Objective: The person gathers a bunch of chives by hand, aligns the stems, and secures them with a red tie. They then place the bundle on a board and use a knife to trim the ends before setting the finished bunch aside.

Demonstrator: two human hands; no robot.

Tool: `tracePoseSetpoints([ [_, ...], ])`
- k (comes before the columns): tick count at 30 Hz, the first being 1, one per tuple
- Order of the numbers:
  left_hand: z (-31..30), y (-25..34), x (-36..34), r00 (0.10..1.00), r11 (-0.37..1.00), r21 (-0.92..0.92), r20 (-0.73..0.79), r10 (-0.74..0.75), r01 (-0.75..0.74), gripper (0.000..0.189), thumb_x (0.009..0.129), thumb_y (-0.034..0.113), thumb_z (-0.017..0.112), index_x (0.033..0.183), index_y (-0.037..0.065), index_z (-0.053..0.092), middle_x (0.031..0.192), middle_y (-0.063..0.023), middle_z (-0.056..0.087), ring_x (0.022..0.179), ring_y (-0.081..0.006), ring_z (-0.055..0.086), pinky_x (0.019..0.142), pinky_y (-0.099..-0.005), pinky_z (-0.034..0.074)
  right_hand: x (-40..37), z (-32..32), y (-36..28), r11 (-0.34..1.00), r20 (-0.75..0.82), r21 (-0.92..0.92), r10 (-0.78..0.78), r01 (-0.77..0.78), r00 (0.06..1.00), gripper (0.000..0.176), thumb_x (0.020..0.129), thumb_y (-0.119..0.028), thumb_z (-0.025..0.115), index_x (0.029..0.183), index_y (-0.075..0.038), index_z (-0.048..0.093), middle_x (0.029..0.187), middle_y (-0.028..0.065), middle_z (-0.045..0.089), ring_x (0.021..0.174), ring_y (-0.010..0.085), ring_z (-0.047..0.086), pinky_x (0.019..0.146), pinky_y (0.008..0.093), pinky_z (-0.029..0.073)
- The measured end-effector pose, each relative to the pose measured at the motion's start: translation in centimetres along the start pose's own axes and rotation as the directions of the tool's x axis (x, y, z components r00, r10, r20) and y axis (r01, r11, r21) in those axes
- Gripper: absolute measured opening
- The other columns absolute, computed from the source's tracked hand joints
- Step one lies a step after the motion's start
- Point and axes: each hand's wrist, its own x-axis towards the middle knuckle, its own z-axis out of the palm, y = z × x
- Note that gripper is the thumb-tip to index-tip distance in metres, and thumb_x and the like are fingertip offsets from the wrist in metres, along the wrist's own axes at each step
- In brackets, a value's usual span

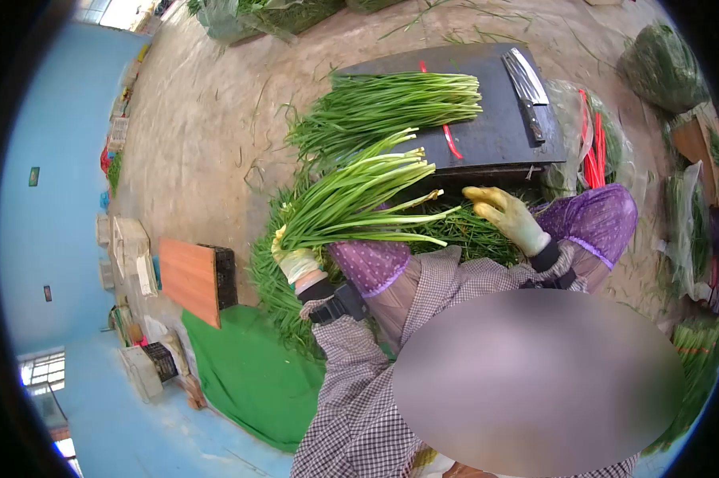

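Observation:
My left hand [294, 261], in a pale glove, is closed around a loose bunch of Chinese chives [359, 199], whose pale cut ends point right over my lap. My right hand [509, 220], in a yellowish glove, is empty with fingers stretched out and thumb apart. It hovers above the loose greens [475, 239] between my knees, a little right of the bunch's ends. A larger pile of chives [399, 99] lies across the dark board [495, 88] in front of me. A red tie strip [452, 143] runs beneath that pile.
A cleaver [525, 92] lies on the board's right side. Beside the board are red strips [594, 147] on a plastic bag of greens. An orange-brown panel [190, 279] leans on a black crate at left, near a green cloth [256, 370]. Bagged greens [662, 68] stand at far right.

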Motion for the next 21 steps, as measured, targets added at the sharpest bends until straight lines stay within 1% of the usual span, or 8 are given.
tracePoseSetpoints([
  [4, -0.4, -0.6, 1.1, 0.993, 0.961, -0.254, 0.050, -0.103, 0.113, 0.012, 0.095, 0.001, 0.053, 0.099, 0.003, 0.064, 0.095, -0.0054, 0.069, 0.082, -0.0164, 0.065, 0.075, -0.0319, 0.055, 4.3, 3.8, -4.9, 0.897, 0.134, 0.434, 0.023, -0.080, 0.991, 0.034, 0.097, -0.021, 0.067, 0.122, 0.003, 0.065, 0.114, 0.0085, 0.070, 0.103, 0.0170, 0.064, 0.092, 0.0294, 0.051],
  [8, -3.2, -1.0, 2.2, 0.962, 0.784, 0.569, 0.239, 0.130, -0.247, 0.011, 0.096, 0.004, 0.053, 0.099, 0.002, 0.064, 0.097, -0.0068, 0.070, 0.085, -0.0173, 0.065, 0.076, -0.0336, 0.055, 5.1, 6.5, -4.3, 0.763, 0.207, 0.590, 0.172, -0.264, 0.963, 0.016, 0.095, -0.015, 0.067, 0.096, 0.001, 0.068, 0.087, 0.0044, 0.070, 0.072, 0.0093, 0.059, 0.071, 0.0227, 0.048],
  [11, 0.2, 1.3, -0.6, 0.989, 0.961, -0.245, -0.050, -0.142, 0.125, 0.008, 0.095, 0.003, 0.058, 0.100, 0.002, 0.064, 0.101, -0.0085, 0.071, 0.087, -0.0195, 0.067, 0.079, -0.0342, 0.057, 4.0, 2.8, -6.0, 0.783, -0.031, 0.597, 0.238, -0.173, 0.971, 0.017, 0.094, -0.017, 0.068, 0.094, 0.001, 0.068, 0.082, 0.0038, 0.066, 0.072, 0.0098, 0.059, 0.075, 0.0234, 0.049],
  [15, 0.3, 1.4, -1.7, 1.000, 0.999, 0.030, -0.013, -0.016, 0.017, 0.009, 0.093, 0.002, 0.060, 0.101, 0.002, 0.064, 0.103, -0.0092, 0.071, 0.088, -0.0217, 0.068, 0.079, -0.0361, 0.058, 0.3, -2.7, -3.4, 0.526, 0.025, 0.850, -0.026, -0.008, 0.999, 0.023, 0.099, -0.021, 0.062, 0.100, 0.001, 0.069, 0.091, 0.0079, 0.068, 0.080, 0.0151, 0.063, 0.080, 0.0285, 0.051],
  [16, 0.5, 1.3, -1.5, 1.000, 1.000, 0.024, -0.016, -0.013, 0.013, 0.009, 0.093, 0.002, 0.060, 0.101, 0.002, 0.064, 0.103, -0.0090, 0.070, 0.088, -0.0216, 0.067, 0.079, -0.0365, 0.058, 0.0, -3.6, -1.7, 0.585, 0.301, 0.767, 0.034, -0.264, 0.953, 0.030, 0.098, -0.027, 0.063, 0.106, 0.001, 0.069, 0.098, 0.0098, 0.070, 0.091, 0.0189, 0.067, 0.083, 0.0324, 0.053],
  [18, 0.7, 1.0, -1.3, 0.998, 0.998, -0.052, -0.039, -0.042, 0.040, 0.008, 0.094, 0.004, 0.059, 0.101, 0.002, 0.064, 0.101, -0.0083, 0.070, 0.087, -0.0212, 0.067, 0.080, -0.0368, 0.058, -0.4, -2.2, -0.4, 0.988, 0.277, 0.028, 0.135, -0.149, 0.951, 0.037, 0.096, -0.030, 0.065, 0.117, 0.000, 0.068, 0.103, 0.0148, 0.071, 0.097, 0.0272, 0.069, 0.085, 0.0352, 0.054],
  [20, 0.7, 1.0, 0.1, 0.940, 0.720, -0.665, -0.077, -0.332, 0.200, 0.009, 0.096, 0.012, 0.057, 0.097, 0.005, 0.063, 0.093, -0.0052, 0.067, 0.085, -0.0181, 0.063, 0.082, -0.0343, 0.054, -0.9, -0.9, 1.2, 0.735, 0.013, -0.674, 0.110, -0.073, 0.994, 0.036, 0.096, -0.025, 0.064, 0.123, -0.001, 0.067, 0.104, 0.0173, 0.069, 0.097, 0.0340, 0.067, 0.087, 0.0371, 0.055],
  [21, 0.3, 0.2, 0.8, 0.957, 0.757, -0.628, -0.063, -0.283, 0.182, 0.010, 0.096, 0.014, 0.057, 0.096, 0.005, 0.063, 0.091, -0.0048, 0.066, 0.084, -0.0178, 0.062, 0.083, -0.0344, 0.054, 0.3, -1.1, 1.3, 0.828, 0.105, -0.556, -0.019, 0.074, 0.994, 0.035, 0.097, -0.022, 0.063, 0.124, -0.001, 0.066, 0.107, 0.0162, 0.069, 0.099, 0.0320, 0.067, 0.088, 0.0370, 0.054],
])
